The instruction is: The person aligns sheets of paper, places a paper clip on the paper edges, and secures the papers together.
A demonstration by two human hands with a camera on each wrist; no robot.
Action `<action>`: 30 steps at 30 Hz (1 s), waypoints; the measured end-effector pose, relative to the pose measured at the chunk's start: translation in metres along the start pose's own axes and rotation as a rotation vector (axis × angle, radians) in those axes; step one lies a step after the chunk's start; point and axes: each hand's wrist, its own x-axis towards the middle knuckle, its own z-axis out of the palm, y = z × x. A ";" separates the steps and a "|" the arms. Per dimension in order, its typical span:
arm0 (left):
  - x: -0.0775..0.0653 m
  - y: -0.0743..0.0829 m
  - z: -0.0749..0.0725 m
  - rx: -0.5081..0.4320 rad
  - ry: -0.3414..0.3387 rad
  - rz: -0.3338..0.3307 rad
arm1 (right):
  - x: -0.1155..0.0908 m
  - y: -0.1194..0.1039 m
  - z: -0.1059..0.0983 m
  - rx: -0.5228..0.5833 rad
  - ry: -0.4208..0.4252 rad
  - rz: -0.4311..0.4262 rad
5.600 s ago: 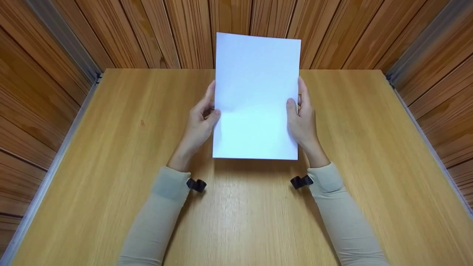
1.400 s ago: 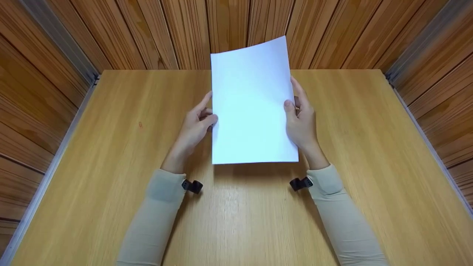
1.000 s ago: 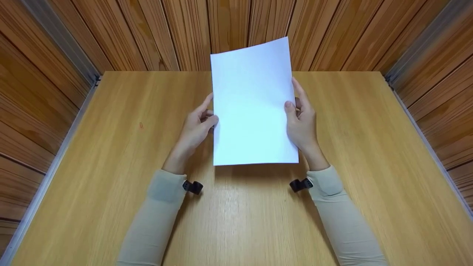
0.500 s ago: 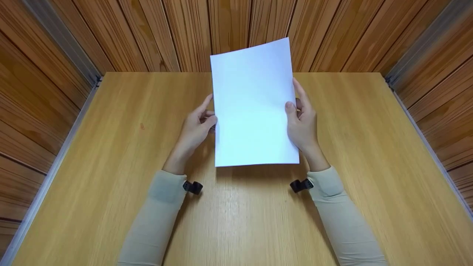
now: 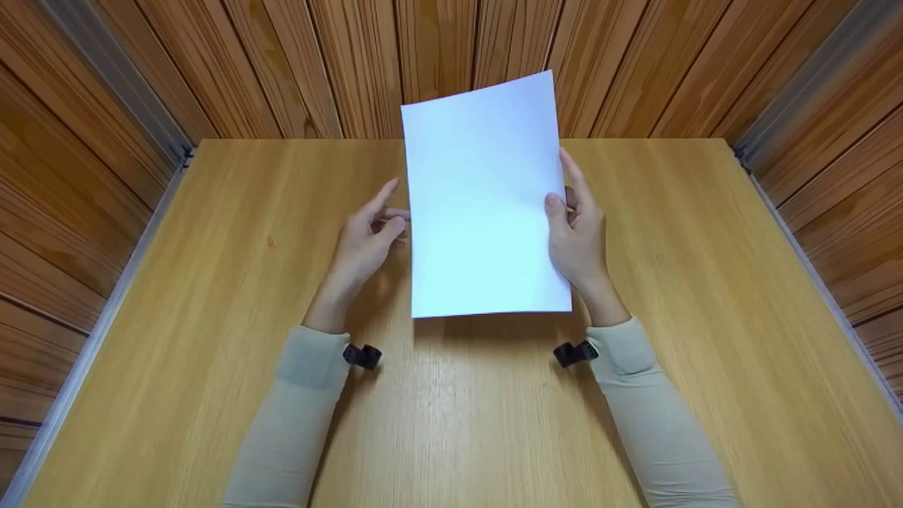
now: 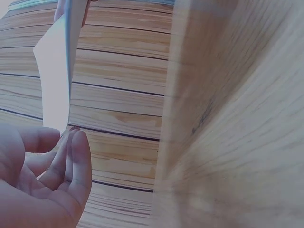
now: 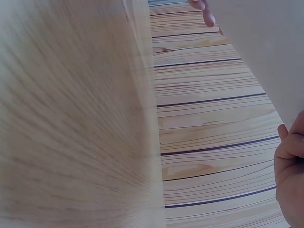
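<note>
White paper [image 5: 483,197] hangs between the two hands, raised above the wooden table [image 5: 451,423] and tilted. The right hand [image 5: 580,229] pinches the edge beside it, thumb on the face, fingers behind. The left hand [image 5: 363,243] is loosely spread at the opposite edge, thumb off the paper; whether a fingertip touches it is hard to tell.

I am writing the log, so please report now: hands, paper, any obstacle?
Right hand grips white paper by right edge. Left hand beside left edge, not gripping; touch unclear. Paper held above table. No obstacle seen.
</note>
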 end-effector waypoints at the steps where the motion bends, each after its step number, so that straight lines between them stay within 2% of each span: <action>1: 0.000 0.001 -0.001 0.001 0.004 0.002 | 0.000 0.000 0.000 -0.001 -0.001 0.000; 8: -0.001 0.005 -0.013 0.035 0.037 -0.006 | 0.001 0.001 -0.002 0.001 -0.003 0.008; 13: -0.002 0.006 -0.027 0.071 0.050 -0.005 | 0.001 0.000 -0.003 0.023 0.007 0.018; 21: -0.008 0.016 -0.065 0.205 0.045 -0.021 | 0.000 -0.001 -0.003 0.024 0.000 0.036; 30: -0.012 0.023 -0.105 0.395 0.023 -0.017 | 0.001 0.000 -0.002 0.031 -0.003 0.011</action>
